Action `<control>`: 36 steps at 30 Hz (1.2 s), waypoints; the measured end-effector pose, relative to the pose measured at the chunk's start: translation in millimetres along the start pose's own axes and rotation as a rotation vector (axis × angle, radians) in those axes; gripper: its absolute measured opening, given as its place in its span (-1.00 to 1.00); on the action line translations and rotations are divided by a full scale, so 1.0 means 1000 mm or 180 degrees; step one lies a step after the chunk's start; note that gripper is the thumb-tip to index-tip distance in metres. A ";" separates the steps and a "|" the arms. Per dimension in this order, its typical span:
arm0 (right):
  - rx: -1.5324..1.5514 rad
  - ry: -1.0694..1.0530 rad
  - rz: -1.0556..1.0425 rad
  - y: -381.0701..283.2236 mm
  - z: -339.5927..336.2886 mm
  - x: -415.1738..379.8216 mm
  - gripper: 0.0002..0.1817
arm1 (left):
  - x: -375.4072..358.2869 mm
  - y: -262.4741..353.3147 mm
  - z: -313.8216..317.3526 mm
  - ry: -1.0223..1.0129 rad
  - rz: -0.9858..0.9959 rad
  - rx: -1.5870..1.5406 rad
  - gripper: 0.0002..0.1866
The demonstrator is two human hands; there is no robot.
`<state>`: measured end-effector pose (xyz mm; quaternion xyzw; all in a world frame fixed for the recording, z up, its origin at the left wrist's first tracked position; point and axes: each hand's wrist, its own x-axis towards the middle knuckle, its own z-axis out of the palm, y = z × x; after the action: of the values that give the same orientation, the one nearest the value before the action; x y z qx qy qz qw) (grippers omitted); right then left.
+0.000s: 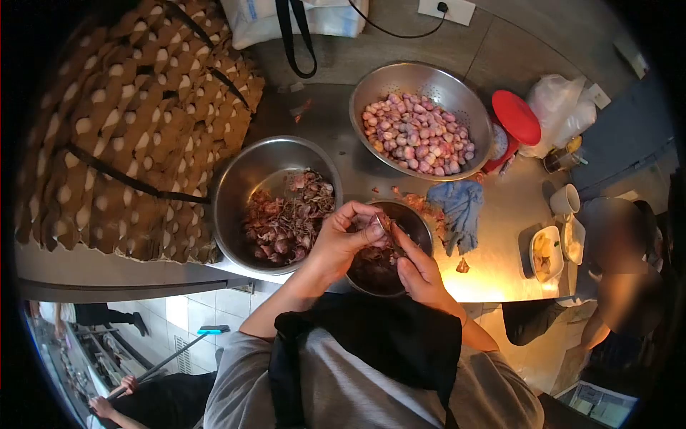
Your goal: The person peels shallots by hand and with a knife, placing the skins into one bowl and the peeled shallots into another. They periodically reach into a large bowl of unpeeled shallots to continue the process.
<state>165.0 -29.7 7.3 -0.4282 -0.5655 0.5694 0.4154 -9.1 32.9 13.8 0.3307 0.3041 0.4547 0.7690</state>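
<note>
In front of my chest, both hands come together over a small steel bowl with dark skins inside. My left hand is closed, pinching a pinkish shallot between thumb and fingers. Against the shallot's other side, my right hand has its fingers curled in; a thin dark piece shows at its fingertips, too small to name. A larger steel bowl on the left holds unpeeled shallots with dry roots and skins. Behind, a perforated steel colander holds many peeled shallots.
Stacked egg trays fill the left. A blue cloth and loose skins lie right of the small bowl. Beyond are a red scale, a mug and a white food container. One person stands right, another holds a broom.
</note>
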 end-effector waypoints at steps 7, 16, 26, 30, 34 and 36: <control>-0.0620 0.0046 -0.0640 0.004 -0.004 -0.002 -0.54 | -0.013 -0.014 0.013 0.0353 0.0395 0.0093 -0.80; 0.0394 0.0225 -0.0060 0.012 -0.003 0.000 -0.66 | -0.022 -0.032 0.017 0.0298 0.0285 0.0376 -0.78; 0.1401 0.0055 0.0145 0.011 -0.003 0.007 -0.74 | -0.014 -0.025 0.017 0.0438 -0.0048 -0.0142 -0.77; 0.1287 -0.0021 0.0209 0.000 -0.001 0.007 -0.74 | -0.010 -0.031 0.015 0.0357 0.0264 0.0436 -0.78; 0.1331 0.0179 0.0233 0.011 -0.010 0.009 -0.74 | -0.010 -0.028 0.011 0.0096 -0.0093 0.0101 -0.75; 0.1298 0.0327 0.0280 0.009 -0.017 0.010 -0.74 | -0.012 -0.025 0.012 -0.0024 -0.0221 -0.0064 -0.73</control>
<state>178.8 -15.2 -2.1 -0.3880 -0.3975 0.6671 0.4964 7.4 10.5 3.0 0.3139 0.3080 0.4295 0.7888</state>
